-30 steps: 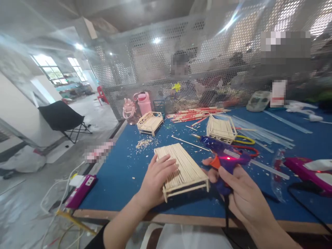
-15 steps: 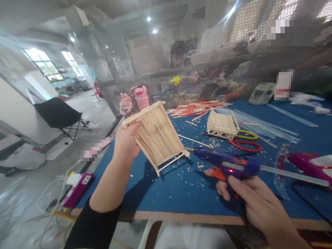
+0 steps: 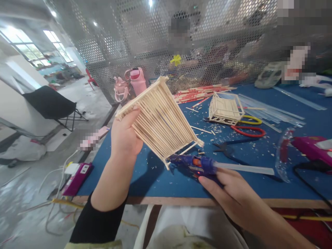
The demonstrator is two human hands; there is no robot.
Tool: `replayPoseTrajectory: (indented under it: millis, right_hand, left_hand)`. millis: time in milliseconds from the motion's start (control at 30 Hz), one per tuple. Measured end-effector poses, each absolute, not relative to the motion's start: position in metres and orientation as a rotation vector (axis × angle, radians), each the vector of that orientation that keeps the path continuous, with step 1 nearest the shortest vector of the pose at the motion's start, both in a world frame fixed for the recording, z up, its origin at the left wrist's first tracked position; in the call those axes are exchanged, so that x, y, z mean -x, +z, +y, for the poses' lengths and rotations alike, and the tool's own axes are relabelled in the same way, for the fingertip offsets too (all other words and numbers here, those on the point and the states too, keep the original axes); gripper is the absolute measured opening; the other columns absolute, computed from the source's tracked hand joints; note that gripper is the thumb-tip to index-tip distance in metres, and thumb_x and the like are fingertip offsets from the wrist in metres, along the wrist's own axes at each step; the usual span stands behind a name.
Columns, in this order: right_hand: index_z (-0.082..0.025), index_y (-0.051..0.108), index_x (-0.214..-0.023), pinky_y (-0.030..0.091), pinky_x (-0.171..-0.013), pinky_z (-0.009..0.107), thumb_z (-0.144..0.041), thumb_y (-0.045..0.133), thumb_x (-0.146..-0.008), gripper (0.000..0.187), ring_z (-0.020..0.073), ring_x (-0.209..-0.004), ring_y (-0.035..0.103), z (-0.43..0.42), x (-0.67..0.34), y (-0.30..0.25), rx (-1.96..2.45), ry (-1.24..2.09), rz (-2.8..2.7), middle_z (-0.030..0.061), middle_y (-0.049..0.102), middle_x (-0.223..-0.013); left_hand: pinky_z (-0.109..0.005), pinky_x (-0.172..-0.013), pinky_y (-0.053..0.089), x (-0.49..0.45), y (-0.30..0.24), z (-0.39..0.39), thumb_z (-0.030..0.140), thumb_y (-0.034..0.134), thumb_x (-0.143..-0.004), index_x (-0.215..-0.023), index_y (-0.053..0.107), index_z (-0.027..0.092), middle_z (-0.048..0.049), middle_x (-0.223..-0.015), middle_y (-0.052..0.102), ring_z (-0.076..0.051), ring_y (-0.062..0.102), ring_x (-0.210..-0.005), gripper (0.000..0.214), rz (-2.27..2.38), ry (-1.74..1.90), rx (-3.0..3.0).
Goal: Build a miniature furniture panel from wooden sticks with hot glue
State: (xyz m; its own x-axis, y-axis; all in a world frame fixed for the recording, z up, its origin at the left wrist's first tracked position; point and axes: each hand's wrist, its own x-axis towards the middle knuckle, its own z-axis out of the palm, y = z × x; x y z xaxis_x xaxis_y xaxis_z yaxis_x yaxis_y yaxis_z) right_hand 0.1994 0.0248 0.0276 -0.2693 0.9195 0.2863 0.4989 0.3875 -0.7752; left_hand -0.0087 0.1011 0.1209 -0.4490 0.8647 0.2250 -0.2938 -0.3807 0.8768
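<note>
My left hand (image 3: 127, 133) is closed on the left edge of a wooden stick frame (image 3: 162, 121), a panel of thin parallel sticks, tilted above the table. My right hand (image 3: 228, 188) grips a blue glue gun (image 3: 199, 164) with a clear glue stick (image 3: 246, 168) sticking out of its back. The gun's nozzle is at the frame's lower corner; whether it touches cannot be made out. Most of my right fingers are hidden behind the gun. Beyond the gun lie pliers (image 3: 224, 148) with red handles.
On the blue table (image 3: 155, 186) stands a smaller stick model (image 3: 225, 109). Behind are red-and-plain sticks (image 3: 199, 94), clear glue sticks (image 3: 269, 112) and a pink bottle (image 3: 138, 81). A perforated metal screen (image 3: 145, 45) rises at the back. Purple power strips (image 3: 77, 178) sit at the sides.
The glue gun has moved left and now points at the frame's lower corner instead of its right corner. The pliers' jaws have come into sight. The camera view has tilted down slightly.
</note>
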Motion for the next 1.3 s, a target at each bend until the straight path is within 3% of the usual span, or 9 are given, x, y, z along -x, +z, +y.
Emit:
replayPoseTrajectory:
  millis: [400,600,767,967,1300]
  right_hand:
    - [-0.019,0.073,-0.106,0.057,-0.082,0.042,-0.043,0.04,-0.092,0.043,0.0279,-0.093,0.071,0.027,-0.195,0.035,1.164,0.747,-2.026,0.0098,0.075,-0.103]
    - [-0.019,0.067,-0.121,0.054,-0.092,0.045,-0.043,0.04,-0.092,0.046,0.0294,-0.103,0.068,0.027,-0.2,0.029,1.241,0.67,-2.073,0.0094,0.071,-0.116]
    - [-0.017,0.069,-0.12,0.053,-0.095,0.048,-0.05,0.037,-0.092,0.053,0.0315,-0.11,0.065,0.027,-0.205,0.023,1.294,0.616,-2.037,0.0104,0.068,-0.121]
    - [-0.017,0.068,-0.12,0.054,-0.095,0.044,-0.049,0.04,-0.092,0.051,0.0296,-0.109,0.066,0.022,-0.205,0.022,1.282,0.602,-2.03,0.0109,0.07,-0.117]
    - [-0.023,0.071,-0.114,0.055,-0.09,0.041,-0.045,0.039,-0.092,0.044,0.0276,-0.1,0.069,0.028,-0.205,0.027,1.285,0.665,-2.053,0.0081,0.074,-0.109]
  left_hand:
    - [-0.034,-0.086,0.057,0.008,0.123,0.095,0.009,0.058,-0.073,-0.073,0.067,0.019,-0.0005,-0.073,0.072,-0.021,0.071,-0.089,0.013,0.951,1.91,-0.813]
    - [-0.03,-0.086,0.057,0.009,0.122,0.096,0.006,0.058,-0.072,-0.069,0.067,0.02,0.0007,-0.069,0.073,-0.019,0.072,-0.087,0.016,0.946,1.921,-0.743]
    - [-0.034,-0.088,0.057,0.009,0.122,0.097,0.005,0.058,-0.073,-0.073,0.068,0.016,0.0005,-0.069,0.072,-0.018,0.072,-0.08,0.014,0.898,1.927,-0.738]
    - [-0.034,-0.086,0.057,0.009,0.122,0.099,0.006,0.058,-0.073,-0.07,0.067,0.019,0.0005,-0.07,0.073,-0.019,0.072,-0.085,0.016,0.949,1.925,-0.746]
    - [-0.033,-0.087,0.056,0.008,0.121,0.097,0.005,0.058,-0.071,-0.072,0.068,0.017,0.0009,-0.067,0.071,-0.017,0.072,-0.074,0.015,0.908,1.909,-0.756]
